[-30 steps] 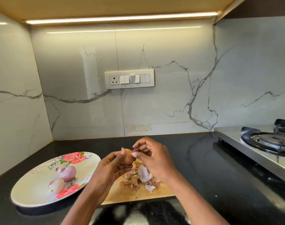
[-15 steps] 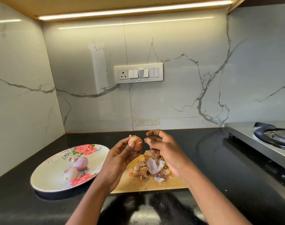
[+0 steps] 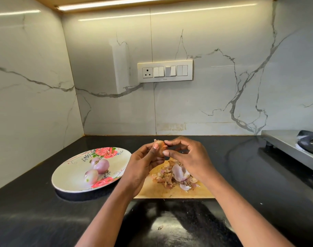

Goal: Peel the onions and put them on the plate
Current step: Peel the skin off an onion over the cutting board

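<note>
My left hand (image 3: 143,164) grips a small brown-skinned onion (image 3: 159,146) above the wooden cutting board (image 3: 173,192). My right hand (image 3: 187,157) meets it from the right, its fingertips pinching the onion's papery skin near the top. Two peeled pinkish onions (image 3: 102,165) (image 3: 90,176) lie on the white floral plate (image 3: 70,177), to the left of my hands. A heap of onion peels (image 3: 175,176) covers the board under my right hand.
The black countertop (image 3: 45,216) runs to marble walls at the back and left. A steel gas stove (image 3: 294,147) stands at the right edge. A switch panel (image 3: 165,70) is on the back wall.
My right hand, half a second ago just apart from the onion, has closed in and now pinches its skin. The view has shifted so the scene sits further right and lower.
</note>
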Demonstrator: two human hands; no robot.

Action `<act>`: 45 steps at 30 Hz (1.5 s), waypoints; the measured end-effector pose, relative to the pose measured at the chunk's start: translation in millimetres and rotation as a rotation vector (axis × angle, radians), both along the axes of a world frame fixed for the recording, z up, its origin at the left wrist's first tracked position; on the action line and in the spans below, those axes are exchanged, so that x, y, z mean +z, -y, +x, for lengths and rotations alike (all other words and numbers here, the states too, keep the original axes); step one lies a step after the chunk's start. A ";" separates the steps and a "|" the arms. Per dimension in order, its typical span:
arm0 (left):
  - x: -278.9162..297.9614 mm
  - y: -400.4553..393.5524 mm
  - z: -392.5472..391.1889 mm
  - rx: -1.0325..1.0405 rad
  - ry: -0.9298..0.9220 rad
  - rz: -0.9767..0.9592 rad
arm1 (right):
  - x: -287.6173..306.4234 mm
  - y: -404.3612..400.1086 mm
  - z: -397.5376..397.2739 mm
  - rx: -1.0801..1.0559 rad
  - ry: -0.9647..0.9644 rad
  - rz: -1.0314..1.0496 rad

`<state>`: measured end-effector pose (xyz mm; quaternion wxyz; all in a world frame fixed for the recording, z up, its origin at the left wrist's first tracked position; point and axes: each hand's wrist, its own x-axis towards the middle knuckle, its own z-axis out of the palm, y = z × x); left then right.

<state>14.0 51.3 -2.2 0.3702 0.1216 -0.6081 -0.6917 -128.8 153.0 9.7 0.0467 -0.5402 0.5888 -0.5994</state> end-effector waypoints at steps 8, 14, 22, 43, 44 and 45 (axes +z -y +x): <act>7.1 8.3 -4.6 -0.019 0.002 -0.095 | -6.6 8.5 -1.7 -0.039 0.092 -0.149; 7.0 12.1 -7.6 -0.032 0.029 -0.109 | -12.5 12.8 -3.0 -0.105 0.025 -0.141; 0.6 12.9 -3.3 -0.107 -0.009 0.058 | -11.2 16.1 3.0 -0.080 -0.050 -0.142; -1.5 12.9 0.2 0.142 0.113 -0.355 | -3.9 8.0 -3.3 0.044 0.161 0.024; -1.6 12.3 0.0 0.129 0.121 -0.370 | -3.6 7.5 -4.8 0.033 0.177 0.030; -1.6 11.4 0.2 0.112 0.128 -0.374 | -3.3 6.9 -6.1 0.022 0.187 0.038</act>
